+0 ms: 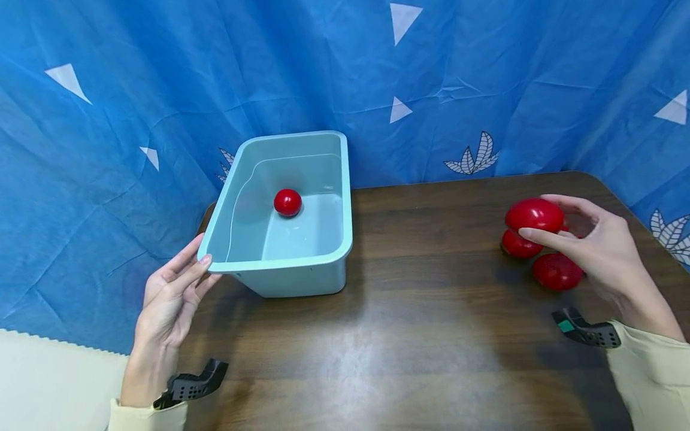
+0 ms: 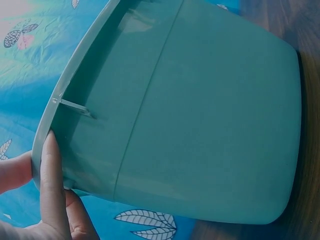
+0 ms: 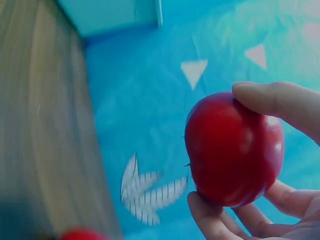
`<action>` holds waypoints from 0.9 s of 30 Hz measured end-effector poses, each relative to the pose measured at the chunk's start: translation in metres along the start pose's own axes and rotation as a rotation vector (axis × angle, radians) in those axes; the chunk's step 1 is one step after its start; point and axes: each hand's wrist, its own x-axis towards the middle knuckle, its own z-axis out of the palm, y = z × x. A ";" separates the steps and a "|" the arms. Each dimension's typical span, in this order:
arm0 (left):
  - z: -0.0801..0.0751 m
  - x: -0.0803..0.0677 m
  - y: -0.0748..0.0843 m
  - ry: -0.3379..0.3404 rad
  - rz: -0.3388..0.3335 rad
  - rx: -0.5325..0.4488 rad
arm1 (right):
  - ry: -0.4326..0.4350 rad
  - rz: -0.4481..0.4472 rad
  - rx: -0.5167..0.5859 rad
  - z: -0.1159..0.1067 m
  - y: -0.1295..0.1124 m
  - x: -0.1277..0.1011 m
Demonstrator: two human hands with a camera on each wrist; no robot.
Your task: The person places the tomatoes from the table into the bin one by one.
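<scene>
A glossy red tomato [image 1: 533,214], smooth and slightly flattened like a squat ball, sits pinched in the right hand [image 1: 595,248], lifted clear of the worktop [image 1: 409,311]. The thumb lies along its near side and the fingers curl over the far side; the right wrist view shows the fingertips [image 3: 280,102] pressing its shiny skin, with a highlight running over the rounded shoulder. Just below and beside it, two more red tomatoes rest on the wood: one [image 1: 518,244] partly hidden behind the thumb, the other [image 1: 557,271] nearer the front, both with the same waxy sheen.

Well apart, at the far left of the worktop, stands a pale teal plastic tub [image 1: 323,263], rectangular with rounded corners, a rolled rim and smooth, faintly translucent walls. A small round tomato [image 1: 287,202] lies on its floor, towards the back. The left hand [image 1: 172,299] is at the tub's near left corner with straight fingers laid against the rim; in the left wrist view a fingertip [image 2: 50,165] touches the lip, beside a thin moulded rib under the rim.

The worktop is dark brown wood grain with a dull sheen and a rounded far corner. Behind it hangs a creased blue cloth [image 1: 162,90], printed with white triangles and leaf sprigs. Cream sleeves [image 1: 652,377] cover both wrists, each with a black bracket strapped on.
</scene>
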 end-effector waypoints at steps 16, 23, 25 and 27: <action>0.003 0.001 0.001 0.016 0.003 -0.005 | -0.107 -0.245 0.348 0.072 -0.105 0.014; 0.002 -0.003 0.001 0.002 0.006 -0.038 | -0.205 -0.289 0.494 0.098 -0.138 0.012; 0.002 -0.002 0.002 0.004 0.008 -0.033 | -0.207 -0.308 0.485 0.104 -0.145 0.014; 0.004 -0.001 0.002 0.004 0.003 -0.030 | -0.210 -0.328 0.480 0.108 -0.151 0.016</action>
